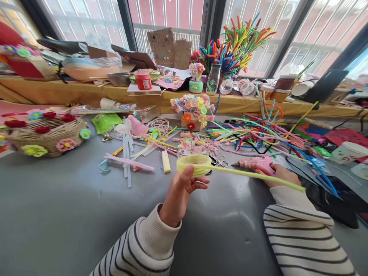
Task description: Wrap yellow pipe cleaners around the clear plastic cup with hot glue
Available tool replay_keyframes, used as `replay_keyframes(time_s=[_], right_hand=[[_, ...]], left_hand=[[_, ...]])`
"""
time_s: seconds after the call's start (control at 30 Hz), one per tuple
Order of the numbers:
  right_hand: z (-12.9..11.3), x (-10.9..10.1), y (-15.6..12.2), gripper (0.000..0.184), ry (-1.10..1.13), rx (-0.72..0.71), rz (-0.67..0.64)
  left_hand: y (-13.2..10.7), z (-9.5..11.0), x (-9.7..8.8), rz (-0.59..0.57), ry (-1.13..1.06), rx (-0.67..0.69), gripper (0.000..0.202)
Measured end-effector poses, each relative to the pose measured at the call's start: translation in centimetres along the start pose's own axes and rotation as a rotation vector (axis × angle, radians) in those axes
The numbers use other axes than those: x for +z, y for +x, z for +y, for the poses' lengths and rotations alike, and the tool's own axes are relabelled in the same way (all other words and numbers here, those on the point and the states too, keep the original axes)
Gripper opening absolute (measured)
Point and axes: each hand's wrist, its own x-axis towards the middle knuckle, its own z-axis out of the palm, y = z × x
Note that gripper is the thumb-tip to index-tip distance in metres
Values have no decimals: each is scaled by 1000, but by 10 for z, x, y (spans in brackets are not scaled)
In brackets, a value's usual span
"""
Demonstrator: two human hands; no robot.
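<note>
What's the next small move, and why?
Probably lift the pink glue gun toward the yellow ring: the right hand is around its handle, while the left hand holds the ring, its strip trailing off rightward.

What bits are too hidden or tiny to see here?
In the head view:
Pink glue gun: back end hidden behind the right hand.
Yellow ring: a bit hidden behind the left hand.
Lower paper cup, far right: cut off by the edge.
Red jar: print too small to read.

The scissors (223, 163) lie between the lighter (166, 161) and the glue gun (261, 164)
</note>
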Motion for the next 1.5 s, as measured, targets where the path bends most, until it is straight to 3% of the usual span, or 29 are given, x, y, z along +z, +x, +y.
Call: replay_keyframes(time_s=[0.1,0.27,0.3,0.37,0.43,0.5,0.63,0.73,1.07,1.33,1.5], right_hand=[[-2,-5,2,60,-47,-7,19],[-23,-24,-8,51,91,-223,88],[-30,-28,-13,49,194,-284,65],[-45,-34,-26,46,754,-435,-139],[-60,-38,-36,42,1152,-584,-330],[-72,-41,-41,39,1406,-734,-450],[-84,-43,-38,17,1679,-797,-457],[-84,-42,-36,8,1728,-816,-468],[-75,-49,-49,8,1732,-794,-416],[-73,-49,-52,10,1721,-773,-409],[-72,-49,-52,11,1712,-774,-420]], left_hand=[[-1,0,3,31,34,18,37],[-3,0,7,87,88,58,48],[-3,0,7,89,90,63,49],[-3,0,8,90,93,68,50],[-3,1,8,83,98,67,48],[-4,1,9,75,102,72,47],[-6,1,8,60,92,79,49],[-7,1,8,25,85,73,48],[-9,5,7,-208,28,-22,54],[-11,4,8,-291,-29,-42,48],[-12,2,3,-262,22,-60,57]])
